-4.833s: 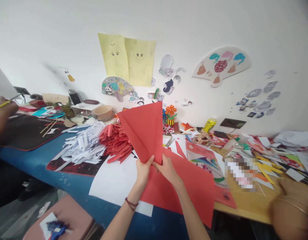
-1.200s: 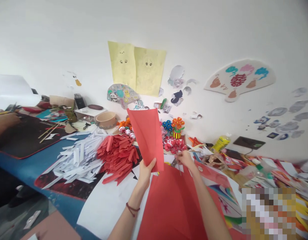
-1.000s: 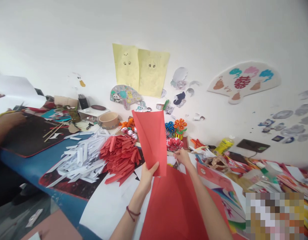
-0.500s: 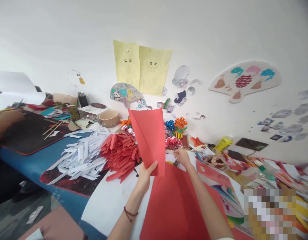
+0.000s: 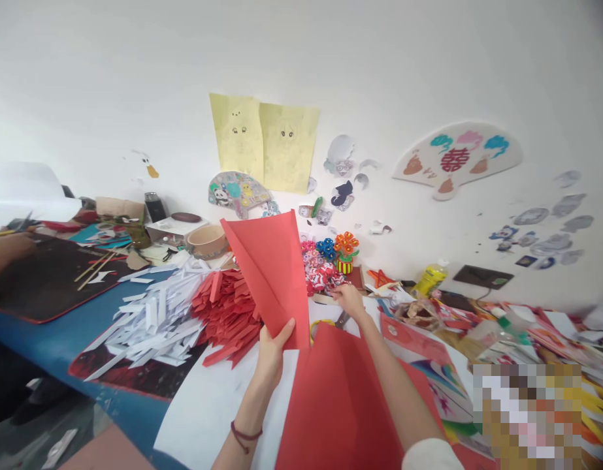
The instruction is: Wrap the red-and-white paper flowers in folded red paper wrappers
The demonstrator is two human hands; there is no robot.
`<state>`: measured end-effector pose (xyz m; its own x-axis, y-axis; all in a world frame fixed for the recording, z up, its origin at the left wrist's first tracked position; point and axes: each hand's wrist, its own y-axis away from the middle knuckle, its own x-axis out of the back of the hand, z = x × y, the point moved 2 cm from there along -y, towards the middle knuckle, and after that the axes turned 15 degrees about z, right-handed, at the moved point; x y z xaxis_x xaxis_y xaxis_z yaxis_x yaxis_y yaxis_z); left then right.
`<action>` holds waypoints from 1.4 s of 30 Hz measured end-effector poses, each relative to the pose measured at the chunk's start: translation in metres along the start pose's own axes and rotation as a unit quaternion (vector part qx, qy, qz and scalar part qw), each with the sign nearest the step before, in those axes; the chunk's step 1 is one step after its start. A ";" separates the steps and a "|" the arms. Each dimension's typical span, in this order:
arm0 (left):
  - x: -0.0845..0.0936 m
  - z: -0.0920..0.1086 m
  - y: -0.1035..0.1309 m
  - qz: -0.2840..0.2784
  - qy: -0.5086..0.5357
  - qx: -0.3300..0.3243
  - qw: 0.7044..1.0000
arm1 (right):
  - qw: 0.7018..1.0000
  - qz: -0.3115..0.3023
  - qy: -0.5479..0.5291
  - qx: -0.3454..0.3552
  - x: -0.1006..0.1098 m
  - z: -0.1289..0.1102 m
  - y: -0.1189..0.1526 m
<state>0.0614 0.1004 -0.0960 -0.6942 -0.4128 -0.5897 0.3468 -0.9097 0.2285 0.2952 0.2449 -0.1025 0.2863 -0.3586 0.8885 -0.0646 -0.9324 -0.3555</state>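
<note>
My left hand (image 5: 273, 349) grips the lower end of a folded red paper sheet (image 5: 272, 274), thumb in front, with the sheet standing up and leaning left. To the right, my right hand (image 5: 351, 301) is raised with its fingertips drawn together; what they hold, if anything, is too small to make out. Just below it, a yellow-handled tool, apparently scissors (image 5: 341, 319), lies partly hidden. A large red sheet (image 5: 340, 405) lies beneath my forearms, over a white sheet (image 5: 208, 418). Left of my left hand is a heap of folded red paper strips (image 5: 225, 313).
White paper strips (image 5: 157, 320) are heaped on a dark mat at left. Behind stand a beige bowl (image 5: 206, 241) and an orange flower pot (image 5: 346, 251). A yellow bottle (image 5: 432, 279) and papers clutter the right. Another person's hand (image 5: 10, 258) is at far left.
The folded red sheet in my left hand has moved left and tilts further left. The yellow handle beside it shows more. The whole view has shifted slightly.
</note>
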 end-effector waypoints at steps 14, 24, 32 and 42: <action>-0.016 0.004 0.014 -0.033 -0.059 -0.008 0.998 | 0.957 -0.005 -0.284 -0.055 0.069 -0.036 0.076; -0.032 0.001 0.034 -0.149 -0.185 -0.009 0.971 | 0.836 -0.001 -0.519 -0.180 0.093 -0.051 0.162; 0.001 -0.023 0.034 -0.157 -0.378 -0.086 0.908 | 0.827 0.018 -0.499 -0.257 0.066 -0.030 0.199; 0.027 -0.027 0.042 -0.208 -0.667 -0.282 0.657 | 0.870 -0.022 -0.374 -0.320 0.024 0.002 0.256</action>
<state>0.0741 0.0522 -0.1231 -0.6081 -0.1478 0.7800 -0.1312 -0.9503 -0.2823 0.2875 -0.0021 -0.1731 0.8287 -0.4155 0.3750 -0.4880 -0.8644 0.1207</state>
